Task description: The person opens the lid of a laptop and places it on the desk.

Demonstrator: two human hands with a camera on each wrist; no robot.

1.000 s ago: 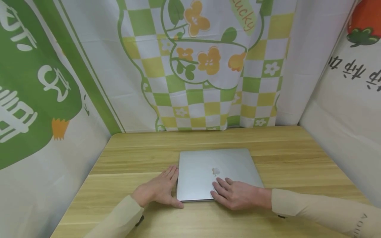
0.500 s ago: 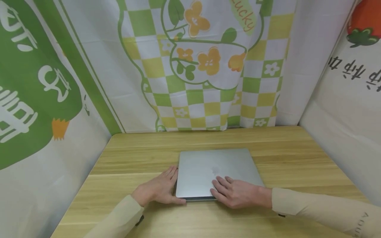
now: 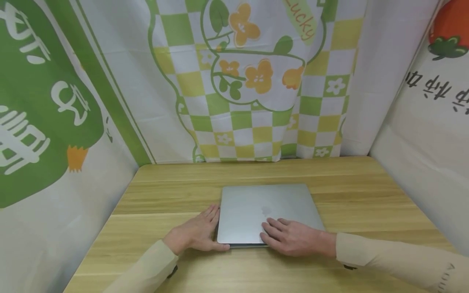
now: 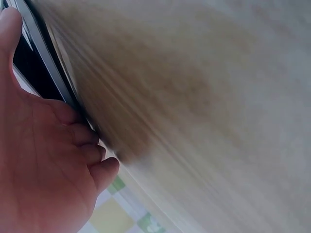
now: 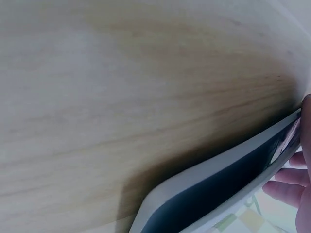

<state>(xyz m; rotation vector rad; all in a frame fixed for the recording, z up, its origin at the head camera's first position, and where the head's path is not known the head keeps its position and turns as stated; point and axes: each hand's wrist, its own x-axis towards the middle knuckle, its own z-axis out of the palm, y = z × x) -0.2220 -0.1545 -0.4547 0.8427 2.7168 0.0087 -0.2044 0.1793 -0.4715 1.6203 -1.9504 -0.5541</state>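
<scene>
A silver laptop (image 3: 253, 207) lies on the wooden table, its lid raised slightly along the near edge so a narrow dark gap shows. My left hand (image 3: 198, 232) rests at its left side, fairly straight fingers along that edge and the thumb at the near left corner. In the left wrist view, the fingers (image 4: 77, 128) touch the laptop's side. My right hand (image 3: 293, 238) grips the lid's near edge, fingers spread on top; its thumb is hidden in the head view. In the right wrist view, a dark opening (image 5: 209, 194) lies between lid and base.
The wooden table (image 3: 165, 191) stretches around the laptop on all sides. A checkered, flower-printed curtain (image 3: 253, 122) hangs at its back edge. Printed cloths close in the left (image 3: 47, 122) and right (image 3: 432, 134) sides.
The lid's near edge has lifted a little from the base, opening a thin gap. My left thumb has shifted slightly right along the front corner. The right hand stays nearly in place.
</scene>
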